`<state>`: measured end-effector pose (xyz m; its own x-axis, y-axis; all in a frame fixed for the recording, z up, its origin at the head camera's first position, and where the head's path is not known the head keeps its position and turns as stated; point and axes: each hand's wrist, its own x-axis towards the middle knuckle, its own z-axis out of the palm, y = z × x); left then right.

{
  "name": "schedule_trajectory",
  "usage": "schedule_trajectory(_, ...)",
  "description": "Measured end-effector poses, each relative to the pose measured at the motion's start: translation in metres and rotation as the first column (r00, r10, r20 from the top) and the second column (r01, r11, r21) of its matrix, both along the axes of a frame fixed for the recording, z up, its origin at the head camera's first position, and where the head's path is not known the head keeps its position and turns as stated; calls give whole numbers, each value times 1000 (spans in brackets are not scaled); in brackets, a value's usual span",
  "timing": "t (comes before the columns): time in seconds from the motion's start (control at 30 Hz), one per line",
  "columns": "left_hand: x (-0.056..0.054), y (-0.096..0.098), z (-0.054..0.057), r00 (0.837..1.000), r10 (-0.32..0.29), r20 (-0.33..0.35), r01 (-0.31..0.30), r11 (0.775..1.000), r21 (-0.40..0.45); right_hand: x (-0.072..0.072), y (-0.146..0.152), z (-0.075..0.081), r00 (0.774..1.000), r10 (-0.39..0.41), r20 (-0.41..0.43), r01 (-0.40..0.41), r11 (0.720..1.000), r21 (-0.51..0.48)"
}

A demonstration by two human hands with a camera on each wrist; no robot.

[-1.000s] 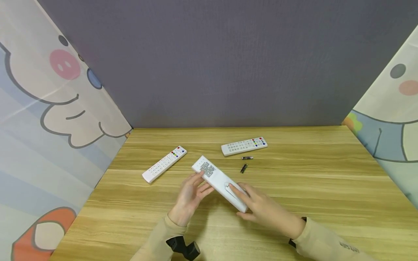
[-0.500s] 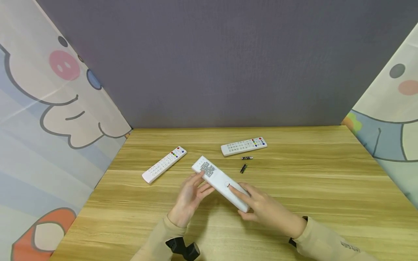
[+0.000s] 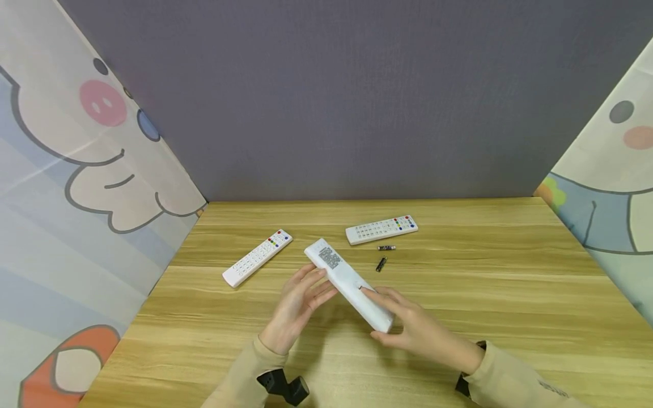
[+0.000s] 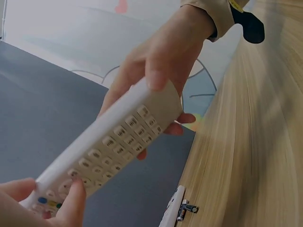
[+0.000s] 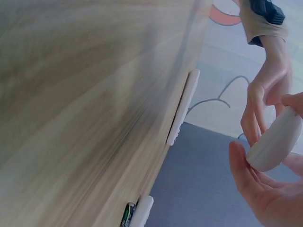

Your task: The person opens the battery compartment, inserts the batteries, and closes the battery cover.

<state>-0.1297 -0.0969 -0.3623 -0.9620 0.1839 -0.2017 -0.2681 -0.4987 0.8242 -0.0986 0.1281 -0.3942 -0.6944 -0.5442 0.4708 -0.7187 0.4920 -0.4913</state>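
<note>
Both hands, left (image 3: 298,303) and right (image 3: 408,323), grip white remote (image 3: 348,283) (buttons down) | above wooden table (image 3: 510,294) | grey backdrop (image 3: 357,96)

White remote (image 4: 113,146), buttons down, between left hand (image 4: 42,205) and right hand (image 4: 163,66).

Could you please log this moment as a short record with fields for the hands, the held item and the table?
held item: white remote, button side down, label side up
left hand: grips its far half
right hand: grips its near end
table: wooden
lying on it: left remote, far remote, two batteries
backdrop: grey wall, cartoon curtains
</note>
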Motion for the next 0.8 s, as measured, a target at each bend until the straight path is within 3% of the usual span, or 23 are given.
schedule_trajectory(0.1, -1, 1, 0, 1000, -1, -7, 1, 1000, -2, 3, 1, 5, 986, 36, 163, -23, 997, -78)
schedule_trajectory(0.27, -4, 1, -1, 999, -19, -27, 18, 999, -29, 5, 3, 9, 927, 103, 360, -43, 984, -171)
schedule_trajectory(0.5, -4, 2, -2, 999, -44, -30, 42, 998, -52, 5, 4, 9, 849, 218, 481, -81, 954, -290)
schedule_trajectory(0.7, -4, 4, -1, 995, -91, -36, 90, 995, -39, 5, 4, 10, 792, 308, 527, -123, 926, -356)
schedule_trajectory(0.8, -4, 5, -1, 996, -84, -42, 82, 996, -44, 4, 3, 10, 772, 341, 537, -135, 913, -386)
